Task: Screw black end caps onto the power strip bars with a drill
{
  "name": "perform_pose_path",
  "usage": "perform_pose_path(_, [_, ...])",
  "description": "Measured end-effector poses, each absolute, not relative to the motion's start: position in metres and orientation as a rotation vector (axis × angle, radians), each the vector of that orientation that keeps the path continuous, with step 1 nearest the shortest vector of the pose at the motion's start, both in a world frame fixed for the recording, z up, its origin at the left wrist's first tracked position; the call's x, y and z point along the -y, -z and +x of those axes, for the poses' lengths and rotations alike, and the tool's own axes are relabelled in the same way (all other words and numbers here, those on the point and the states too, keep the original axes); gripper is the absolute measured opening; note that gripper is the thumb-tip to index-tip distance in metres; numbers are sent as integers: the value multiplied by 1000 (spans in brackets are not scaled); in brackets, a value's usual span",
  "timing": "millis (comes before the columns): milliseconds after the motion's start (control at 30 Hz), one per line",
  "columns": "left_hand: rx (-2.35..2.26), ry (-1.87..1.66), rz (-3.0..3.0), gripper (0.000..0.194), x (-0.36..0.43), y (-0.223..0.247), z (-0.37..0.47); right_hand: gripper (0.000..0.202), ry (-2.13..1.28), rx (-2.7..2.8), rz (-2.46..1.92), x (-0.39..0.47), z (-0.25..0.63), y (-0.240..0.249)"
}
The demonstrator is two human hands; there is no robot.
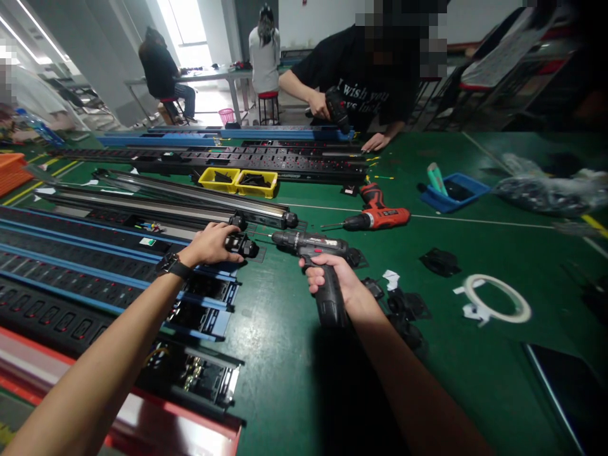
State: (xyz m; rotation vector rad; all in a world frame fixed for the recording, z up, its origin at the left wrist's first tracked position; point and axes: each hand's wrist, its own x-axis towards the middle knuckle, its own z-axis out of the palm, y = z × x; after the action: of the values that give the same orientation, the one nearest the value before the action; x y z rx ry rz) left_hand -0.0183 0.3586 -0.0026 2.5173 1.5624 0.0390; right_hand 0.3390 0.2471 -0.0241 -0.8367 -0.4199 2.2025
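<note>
My right hand [327,275] is wrapped round the handle of a black power drill [311,244], whose long bit points left. The bit's tip is close to the end of a long dark metal strip with a black end cap [249,247]. My left hand [216,245] grips that strip's end, fingers over the top and thumb on the near side. Other long strips [266,212] with black ends lie just beyond it. Blue-edged strips with sockets [95,259] stretch under and beside my left forearm.
A red drill [387,218] lies beyond mine. Yellow bins [256,183], a blue tray [456,192], a tape roll [498,297] and black parts [439,261] are on the green table [280,380]. Across it, a person holds a drill [338,109].
</note>
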Motion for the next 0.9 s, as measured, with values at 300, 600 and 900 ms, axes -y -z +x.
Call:
perform_pose_path(300, [-1673,-462,2557,74,-337,16,-7,24,-2232,425,-831,-239,341,32])
perform_pose_path(600, [-1761,-668,2538,67,-322,26,7,28,-2224,397,-845,-242,341,34])
perform_pose_path(900, [-1763,-688,2519,66,-321,25,7,24,-2217,396,-861,-245,342,39])
